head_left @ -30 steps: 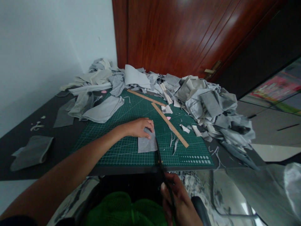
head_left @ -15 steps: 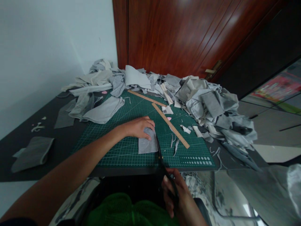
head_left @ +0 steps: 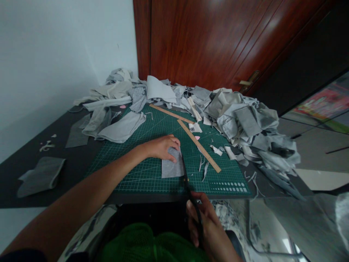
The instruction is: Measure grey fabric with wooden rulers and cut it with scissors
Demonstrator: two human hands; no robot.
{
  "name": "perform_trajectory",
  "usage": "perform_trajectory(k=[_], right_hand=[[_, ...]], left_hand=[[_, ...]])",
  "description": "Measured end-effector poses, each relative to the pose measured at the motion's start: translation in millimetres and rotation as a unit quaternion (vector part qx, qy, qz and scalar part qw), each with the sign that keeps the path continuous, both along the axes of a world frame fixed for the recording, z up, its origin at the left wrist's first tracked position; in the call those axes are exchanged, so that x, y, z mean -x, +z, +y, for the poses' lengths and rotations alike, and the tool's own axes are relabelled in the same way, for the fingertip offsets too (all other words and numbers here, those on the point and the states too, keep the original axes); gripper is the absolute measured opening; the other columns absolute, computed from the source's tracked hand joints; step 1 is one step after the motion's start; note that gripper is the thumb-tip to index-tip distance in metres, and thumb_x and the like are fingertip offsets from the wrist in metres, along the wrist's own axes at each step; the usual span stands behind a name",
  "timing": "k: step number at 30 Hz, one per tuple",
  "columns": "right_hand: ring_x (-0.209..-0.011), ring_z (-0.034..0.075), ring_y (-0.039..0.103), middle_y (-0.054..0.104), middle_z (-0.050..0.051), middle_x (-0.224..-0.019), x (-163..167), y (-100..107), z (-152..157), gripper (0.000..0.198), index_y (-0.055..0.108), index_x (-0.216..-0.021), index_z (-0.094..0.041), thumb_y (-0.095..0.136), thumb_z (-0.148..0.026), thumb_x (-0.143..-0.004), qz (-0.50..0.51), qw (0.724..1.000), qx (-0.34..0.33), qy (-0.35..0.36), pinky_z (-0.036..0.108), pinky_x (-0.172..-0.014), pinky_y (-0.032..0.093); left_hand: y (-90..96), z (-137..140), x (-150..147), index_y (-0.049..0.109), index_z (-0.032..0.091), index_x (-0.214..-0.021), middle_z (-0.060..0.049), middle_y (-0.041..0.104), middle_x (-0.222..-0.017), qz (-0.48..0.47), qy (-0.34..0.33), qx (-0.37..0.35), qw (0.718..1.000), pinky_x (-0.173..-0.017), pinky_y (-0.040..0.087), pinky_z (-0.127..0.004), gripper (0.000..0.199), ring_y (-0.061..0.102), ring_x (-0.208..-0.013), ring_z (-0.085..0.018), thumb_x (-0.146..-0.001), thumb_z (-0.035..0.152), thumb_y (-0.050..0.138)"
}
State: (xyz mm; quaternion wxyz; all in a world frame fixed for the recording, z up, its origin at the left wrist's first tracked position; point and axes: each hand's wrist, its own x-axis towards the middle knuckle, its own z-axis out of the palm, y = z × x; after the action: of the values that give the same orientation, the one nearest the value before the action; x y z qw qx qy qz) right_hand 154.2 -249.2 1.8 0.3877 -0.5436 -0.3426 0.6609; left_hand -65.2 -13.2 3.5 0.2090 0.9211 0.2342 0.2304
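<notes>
The left hand (head_left: 165, 146) rests on a grey swatch (head_left: 171, 168), its fingers bent and close together over the far end and its thumb set apart; I cannot tell whether it pinches the cloth or only presses it down. The swatch lies on the green mat (head_left: 139, 174), near the middle of the mat's near edge. The right hand (head_left: 204, 218) is closed around the handles of the black scissors (head_left: 184, 173), just off the table's near edge, with the blades reaching over the mat along the swatch's right edge. How far the blades stand apart is too small to tell. A ruler (head_left: 200, 146) slants toward the mat's near right corner, and a second ruler (head_left: 170, 113) lies close to the far edge. Between the nearer ruler and the swatch are thin strips (head_left: 205, 171); a pink chip (head_left: 197, 138) sits just beside that ruler. A pale folded cloth (head_left: 122, 127) overlaps the mat's left edge. On the dark table (head_left: 88, 154), a grey folded cloth (head_left: 46, 174) lies at the near left corner, and a heap of cloth (head_left: 245, 118) spreads along the right side, with loose threads (head_left: 254, 179) near the mat's near right corner.
</notes>
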Motion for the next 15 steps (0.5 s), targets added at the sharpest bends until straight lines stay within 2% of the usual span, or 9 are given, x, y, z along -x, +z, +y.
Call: perform_trajectory(k=[7,15], right_hand=[[-0.037,0.004,0.034,0.052,-0.010,-0.062,0.1,-3.4,-1.3,0.060,0.044,-0.118,-0.024,0.072,-0.063,-0.083,-0.006,1.000,0.002,-0.011,0.015,-0.033,0.028],[-0.037,0.004,0.034,0.053,-0.010,-0.062,-0.2,-0.1,-1.8,0.058,0.045,-0.116,-0.023,0.073,-0.062,-0.083,-0.004,1.000,-0.004,-0.002,0.014,-0.033,0.030]], left_hand=[[1.0,-0.5,-0.2,0.077,0.021,-0.097,-0.007,0.069,-0.113,0.002,0.005,-0.001,1.000,-0.096,0.045,-0.035,0.037,0.059,-0.105,-0.023,-0.067,0.038,0.091],[0.8,-0.2,0.5,0.075,0.021,-0.098,-0.007,0.069,-0.113,0.002,0.004,-0.006,1.000,-0.095,0.045,-0.034,0.035,0.059,-0.106,-0.022,-0.072,0.041,0.088]])
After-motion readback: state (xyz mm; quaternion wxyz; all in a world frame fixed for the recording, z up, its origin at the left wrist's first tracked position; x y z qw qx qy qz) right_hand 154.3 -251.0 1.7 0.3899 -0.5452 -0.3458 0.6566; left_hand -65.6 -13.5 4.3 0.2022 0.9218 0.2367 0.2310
